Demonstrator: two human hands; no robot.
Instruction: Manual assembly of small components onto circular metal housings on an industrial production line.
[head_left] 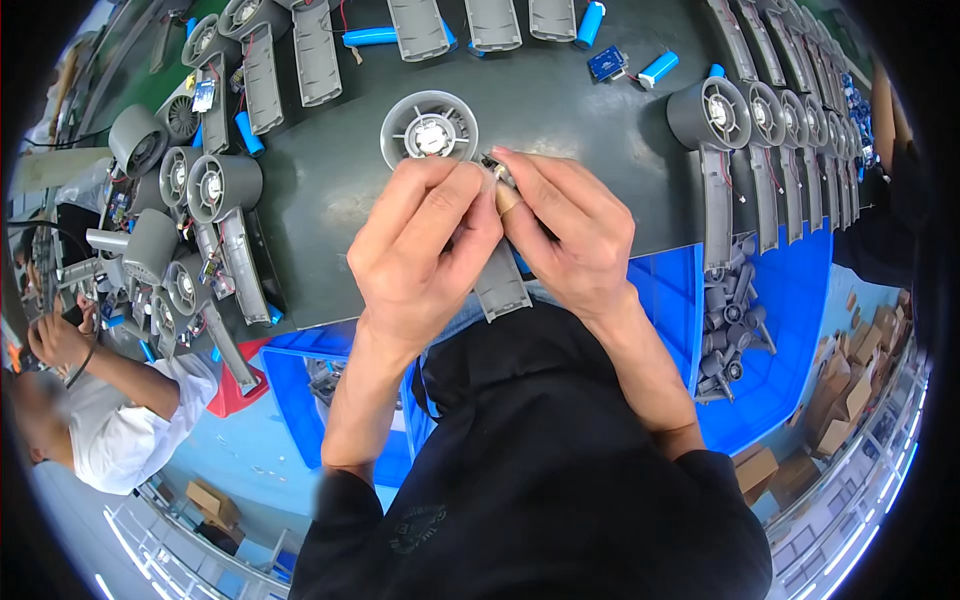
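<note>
Before me on the dark table stands a grey fan housing: its round duct (389,128) faces up, with a motor hub (430,134) and spokes inside. Its trough-like handle (503,287) runs toward my body, partly under my hands. My left hand (425,235) is closed in a pinch over the joint of duct and handle; what its fingertips grip is hidden. Close beside it, my right hand (570,225) pinches a small part with metal and dark bits (499,173), too small to name surely. The fingertips of both hands nearly meet there.
Rows of similar grey housings line the right (716,200) and left (235,190) sides. Blue cylindrical batteries (658,70) and a blue circuit board (608,64) lie at the back. Blue bins (770,330) stand below the table edge. A co-worker (140,410) sits at left.
</note>
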